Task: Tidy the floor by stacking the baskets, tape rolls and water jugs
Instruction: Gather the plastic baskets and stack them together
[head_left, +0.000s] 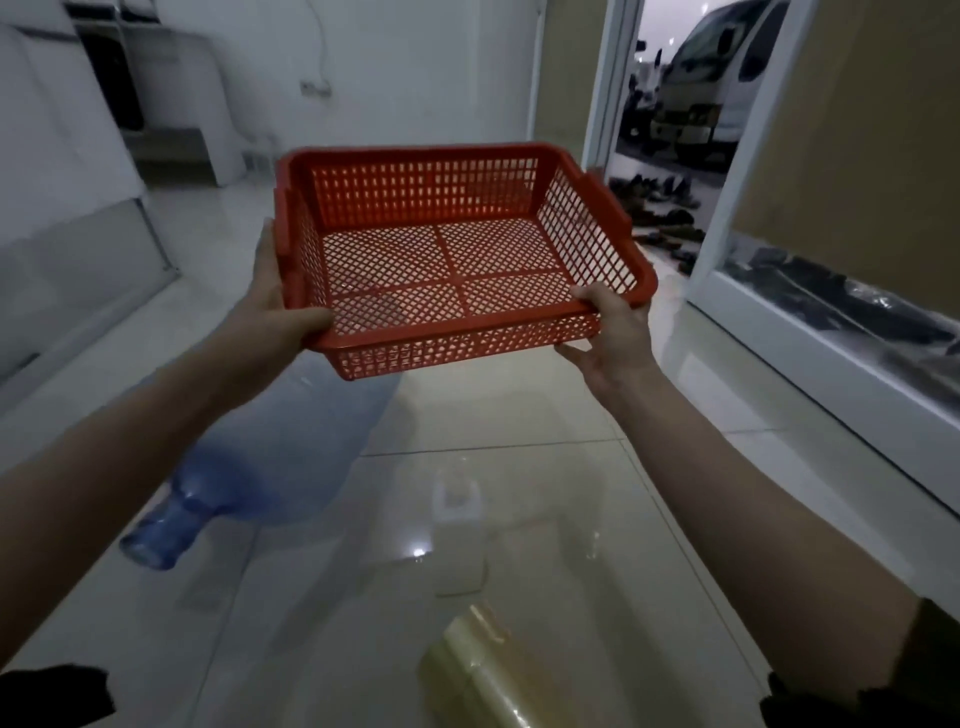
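Holding the red basket (457, 254), nothing inside, are 2 hands (280, 312).

The setting was a ground-floor room, domestic or small commercial, opening directly onto a street. Indicators were a glossy tiled floor (519, 415), plain white walls (415, 78), a white-framed doorway (605, 93), shoes (654, 189) at the threshold, and a parked van (727, 67) outside.
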